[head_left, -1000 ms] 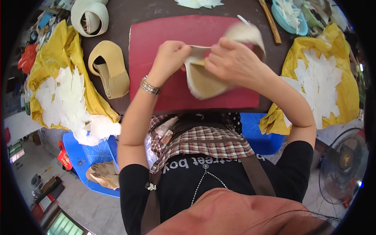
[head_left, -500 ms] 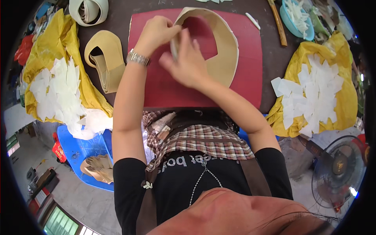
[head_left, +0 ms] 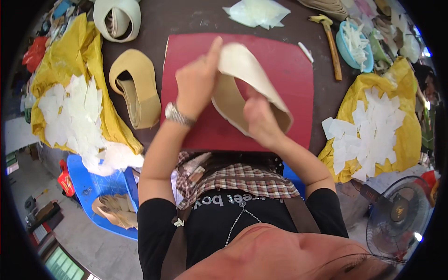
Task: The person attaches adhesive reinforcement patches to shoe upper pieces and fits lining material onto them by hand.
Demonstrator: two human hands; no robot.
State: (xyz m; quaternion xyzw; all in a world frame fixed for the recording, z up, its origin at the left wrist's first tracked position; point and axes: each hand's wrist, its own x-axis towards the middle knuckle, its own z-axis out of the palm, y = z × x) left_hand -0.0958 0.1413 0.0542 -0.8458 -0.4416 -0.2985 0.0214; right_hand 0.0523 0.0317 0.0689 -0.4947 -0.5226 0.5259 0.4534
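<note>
A beige loop-shaped shoe upper [head_left: 247, 63], pale on the outside and tan inside, is tilted above the red board [head_left: 196, 133]. At its far left end is my left hand [head_left: 198, 84], index finger stretched out past the edge and the other fingers curled against the piece. My right hand [head_left: 262, 119] reaches into the opening and grips the near right side, its fingers slightly blurred. Left of the board lies a stack of tan shoe uppers [head_left: 135, 70], with a roll of paler ones [head_left: 135, 11] beyond it.
Yellow sacks [head_left: 112, 116] [head_left: 345, 95] at both sides carry heaps of white cut pieces. Translucent pieces [head_left: 257, 13] lie beyond the board. A white stick [head_left: 305, 52], a hammer [head_left: 332, 49] and a light-blue bowl [head_left: 368, 60] are at the right. A fan [head_left: 396, 212] stands lower right, a blue chair [head_left: 93, 186] lower left.
The shoe upper has been turned over, so its pale outside now faces up. My right hand has moved nearer and to the right, away from my left hand. The view has shifted slightly.
</note>
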